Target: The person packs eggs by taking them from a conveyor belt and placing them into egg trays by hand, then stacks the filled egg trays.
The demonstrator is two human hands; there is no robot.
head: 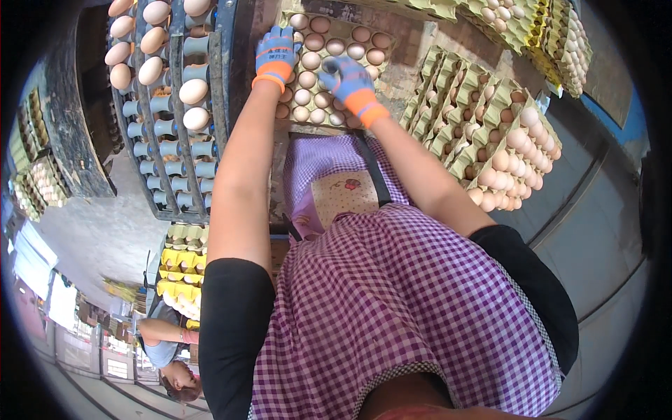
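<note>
An egg tray (341,29) of moulded pulp lies in front of me, most of its cups holding brown and pale eggs. My left hand (277,55), in a blue and orange work glove that bears writing, is at the tray's left edge beside an egg (298,38). Its fingers point away from me, and their undersides are hidden. Over the middle of the tray is my right hand (349,79), in a matching glove. Thumb and forefinger stand apart there with no egg visible between them, though motion blurs the fingertips.
To the left, a roller conveyor (168,139) carries loose eggs (194,92). Stacked egg trays (472,121) full of eggs stand at the right, with another stack (562,42) beyond. Yellow trays (181,262) and a co-worker (168,346) are at the lower left.
</note>
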